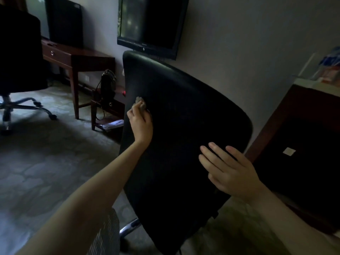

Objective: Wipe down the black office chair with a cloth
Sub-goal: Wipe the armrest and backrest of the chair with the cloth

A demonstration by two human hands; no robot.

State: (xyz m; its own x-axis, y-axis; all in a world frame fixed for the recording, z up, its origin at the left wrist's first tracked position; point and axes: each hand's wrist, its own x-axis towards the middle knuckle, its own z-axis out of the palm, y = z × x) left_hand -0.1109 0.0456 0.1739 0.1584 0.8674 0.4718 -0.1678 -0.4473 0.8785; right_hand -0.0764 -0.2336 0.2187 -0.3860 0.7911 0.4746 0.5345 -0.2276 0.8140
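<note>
Black office chair [184,135], backrest facing you, below a wall screen [152,24] | small cloth [140,103] pressed near its left edge, your left hand [141,126] grip clamped on it | right hand [231,172] flat, grip apart, bracing the back | press evenly, overlap strokes toward the right edge.

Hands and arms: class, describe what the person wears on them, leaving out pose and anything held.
The left hand and right hand are bare: no gloves, rings or watch show. The left forearm is unsleeved to the frame edge; the right arm's upper part is unclear.
</note>
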